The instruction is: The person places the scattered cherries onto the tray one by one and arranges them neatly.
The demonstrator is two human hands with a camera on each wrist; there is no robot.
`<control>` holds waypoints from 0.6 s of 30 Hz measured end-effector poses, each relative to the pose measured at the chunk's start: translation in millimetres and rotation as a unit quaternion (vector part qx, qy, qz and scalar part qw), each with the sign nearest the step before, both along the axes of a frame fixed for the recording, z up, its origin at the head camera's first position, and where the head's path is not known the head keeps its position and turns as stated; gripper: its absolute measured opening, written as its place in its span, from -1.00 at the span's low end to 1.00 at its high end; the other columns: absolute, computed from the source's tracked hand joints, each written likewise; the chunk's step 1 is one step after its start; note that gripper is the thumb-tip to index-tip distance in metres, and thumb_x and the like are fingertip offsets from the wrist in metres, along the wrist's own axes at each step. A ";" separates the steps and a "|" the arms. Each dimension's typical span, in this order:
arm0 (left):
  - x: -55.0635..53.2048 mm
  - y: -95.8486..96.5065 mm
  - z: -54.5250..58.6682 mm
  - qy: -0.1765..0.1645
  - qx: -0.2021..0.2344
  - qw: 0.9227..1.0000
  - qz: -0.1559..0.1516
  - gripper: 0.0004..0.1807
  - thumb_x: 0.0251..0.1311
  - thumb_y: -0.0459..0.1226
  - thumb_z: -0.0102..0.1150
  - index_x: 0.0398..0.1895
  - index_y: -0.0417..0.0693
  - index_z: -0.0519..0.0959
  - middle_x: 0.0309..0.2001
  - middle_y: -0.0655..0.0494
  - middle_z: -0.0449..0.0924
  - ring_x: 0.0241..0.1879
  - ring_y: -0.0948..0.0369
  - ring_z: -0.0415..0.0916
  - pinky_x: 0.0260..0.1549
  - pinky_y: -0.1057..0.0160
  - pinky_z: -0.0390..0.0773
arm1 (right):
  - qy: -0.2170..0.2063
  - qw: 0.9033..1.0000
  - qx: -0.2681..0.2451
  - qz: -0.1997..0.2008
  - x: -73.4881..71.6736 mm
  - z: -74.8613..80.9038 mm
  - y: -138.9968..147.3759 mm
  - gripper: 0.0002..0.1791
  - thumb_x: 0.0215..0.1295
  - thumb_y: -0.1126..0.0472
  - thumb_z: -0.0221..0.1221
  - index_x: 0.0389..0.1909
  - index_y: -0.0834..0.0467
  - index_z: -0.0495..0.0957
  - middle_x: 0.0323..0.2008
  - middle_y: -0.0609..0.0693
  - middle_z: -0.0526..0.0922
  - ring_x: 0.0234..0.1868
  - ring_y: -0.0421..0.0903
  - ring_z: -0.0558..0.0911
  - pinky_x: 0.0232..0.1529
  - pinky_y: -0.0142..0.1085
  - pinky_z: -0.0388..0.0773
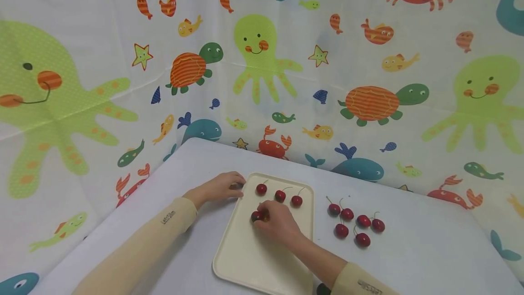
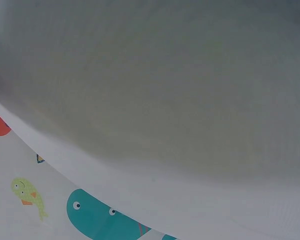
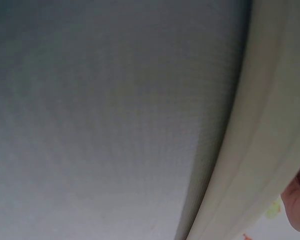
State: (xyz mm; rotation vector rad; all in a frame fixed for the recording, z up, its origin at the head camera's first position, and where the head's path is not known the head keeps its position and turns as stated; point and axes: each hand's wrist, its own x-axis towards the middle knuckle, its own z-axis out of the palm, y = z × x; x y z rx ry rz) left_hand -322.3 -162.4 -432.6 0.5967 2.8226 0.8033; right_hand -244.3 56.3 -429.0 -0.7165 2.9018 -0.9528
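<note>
A cream rectangular tray (image 1: 245,254) lies on the white table. Along its far end sit three red cherries with stems: a left cherry (image 1: 261,189), a middle cherry (image 1: 280,195) and a right cherry (image 1: 296,201). Over the tray, my right hand (image 1: 280,223) pinches a dark red cherry (image 1: 256,216) between thumb and fingers, just nearer than the row. Part of that hand (image 3: 298,202) shows beyond the tray's rim (image 3: 260,125) in the right wrist view. My left hand (image 1: 219,187) rests at the tray's far left corner, its fingertips touching the rim.
Several loose cherries (image 1: 346,214) with stems lie on the table right of the tray. Behind the table (image 1: 430,245) hangs a curtain (image 1: 286,81) printed with sea animals. A dark object (image 1: 323,289) shows partly by the right sleeve. The left wrist view is mostly blurred white surface.
</note>
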 end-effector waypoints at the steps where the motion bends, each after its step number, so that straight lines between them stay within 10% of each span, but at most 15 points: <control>1: 0.7 -0.5 0.8 0.003 0.000 1.000 -0.004 -0.57 0.10 -0.15 0.24 0.06 -0.05 0.51 0.07 0.08 0.48 0.09 0.14 0.43 0.12 0.13 0.47 | 0.002 1.000 0.003 0.000 0.1 -0.4 -1.1 -0.67 0.01 0.16 0.34 -0.16 0.12 0.58 -0.34 -0.09 0.64 -0.37 -0.26 0.51 -0.28 -0.45 0.56; 18: 4.4 -4.8 3.9 -0.013 0.006 1.000 -0.002 -0.55 0.07 -0.14 0.27 0.05 -0.03 0.52 0.07 0.11 0.48 0.08 0.16 0.43 0.11 0.14 0.48 | 0.003 1.000 0.022 -0.011 1.8 2.3 -14.1 -0.67 0.02 0.15 0.33 -0.16 0.11 0.57 -0.35 -0.09 0.62 -0.39 -0.25 0.48 -0.31 -0.47 0.54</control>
